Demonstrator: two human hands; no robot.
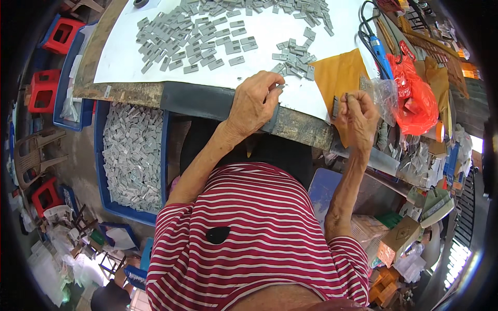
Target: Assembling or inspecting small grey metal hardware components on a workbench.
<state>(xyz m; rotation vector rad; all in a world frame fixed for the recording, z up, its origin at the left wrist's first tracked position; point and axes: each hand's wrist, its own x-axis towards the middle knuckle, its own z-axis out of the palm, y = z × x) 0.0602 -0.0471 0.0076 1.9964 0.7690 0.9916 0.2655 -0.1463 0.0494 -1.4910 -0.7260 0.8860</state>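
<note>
My left hand (255,102) is over the table's near edge, thumb and forefinger brought together. A small greyish bit shows at its fingertips, too small to name. To the right, my right hand (359,115) is closed in a pinch above the brown paper (340,72); what it grips, if anything, is hidden. Beside those fingers is a small dark grey piece (335,107), and I cannot tell if they touch it. A small pile of flat grey rectangular pieces (294,58) lies beyond my hands on the white sheet (122,57). Many more such pieces (192,39) spread farther left.
Left of my lap, a blue crate (99,155) holds a heap of small grey pieces. At the table's right are a red plastic bag (415,103), clear plastic (383,96) and a blue-handled tool (380,54) with a black cord. Red stools (44,90) stand at far left.
</note>
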